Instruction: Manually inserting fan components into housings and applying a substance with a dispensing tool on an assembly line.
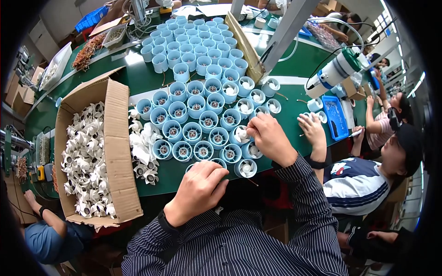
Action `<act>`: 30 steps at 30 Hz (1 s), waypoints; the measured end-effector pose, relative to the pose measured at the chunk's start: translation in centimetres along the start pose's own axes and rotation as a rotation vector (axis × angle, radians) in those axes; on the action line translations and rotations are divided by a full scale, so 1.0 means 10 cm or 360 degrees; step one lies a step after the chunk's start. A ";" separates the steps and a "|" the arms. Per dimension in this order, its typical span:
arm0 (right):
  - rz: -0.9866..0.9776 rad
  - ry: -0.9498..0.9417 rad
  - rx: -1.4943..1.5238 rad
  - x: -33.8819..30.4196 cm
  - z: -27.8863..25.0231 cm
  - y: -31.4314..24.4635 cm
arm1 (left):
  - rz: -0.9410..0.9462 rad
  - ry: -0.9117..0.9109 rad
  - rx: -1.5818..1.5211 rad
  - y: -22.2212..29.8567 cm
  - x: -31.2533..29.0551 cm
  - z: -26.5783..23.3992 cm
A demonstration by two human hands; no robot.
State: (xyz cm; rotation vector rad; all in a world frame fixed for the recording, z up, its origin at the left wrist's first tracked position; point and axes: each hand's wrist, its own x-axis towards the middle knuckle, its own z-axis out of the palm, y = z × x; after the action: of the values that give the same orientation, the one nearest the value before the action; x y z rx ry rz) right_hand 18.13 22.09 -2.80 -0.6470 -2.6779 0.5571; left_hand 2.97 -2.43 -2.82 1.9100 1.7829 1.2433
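Note:
Many light-blue round housings [203,149] stand in rows on the green table, most showing a small motor inside. Those at the right edge of the group carry white fan wheels [247,169]. My right hand [272,139] is over these, its fingers pinched together beside a housing with a white fan wheel [241,134]; anything between the fingertips is hidden. Near the table's front edge, my left hand [197,189] curls closed over the nearest housings, covering part of them. Whatever its fingers hold cannot be made out. Loose white fan wheels [146,171] and a white plastic bag [146,141] lie left of the housings.
An open cardboard box [122,156] full of white fan wheels [87,156] stands at left. A metal post [294,30] rises behind the housings. At right, a co-worker's hand [313,131] rests near more housings and a blue tray [335,117], below a hanging white cylinder tool [335,71].

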 end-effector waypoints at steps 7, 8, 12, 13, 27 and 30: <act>0.0034 0.0062 0.0126 0.04 -0.03 -0.18 | -0.0077 0.0099 0.0407 -0.12 0.01 -0.06; 0.0038 0.0060 0.0123 0.04 -0.02 -0.18 | -0.0114 0.0052 0.0494 -0.14 0.01 -0.04; -0.0107 0.0067 -0.0179 0.06 0.03 -0.17 | -0.0210 -0.0072 0.0704 -0.22 -0.02 0.03; -0.0123 0.0051 -0.0137 0.06 0.04 -0.16 | -0.0232 -0.0100 0.0736 -0.23 -0.05 0.03; -0.0167 -0.0083 -0.0187 0.10 -0.14 -0.24 | -0.0225 -0.0146 0.0789 -0.27 -0.05 0.08; -0.0219 -0.0168 -0.0345 0.10 -0.10 -0.25 | -0.0210 -0.0124 0.0783 -0.28 -0.03 0.10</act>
State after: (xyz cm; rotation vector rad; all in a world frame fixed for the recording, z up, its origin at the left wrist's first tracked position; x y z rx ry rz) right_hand 16.75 20.85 -0.57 -0.4955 -2.8811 0.2735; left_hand 1.75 -1.72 -5.44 1.9963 2.2857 0.7184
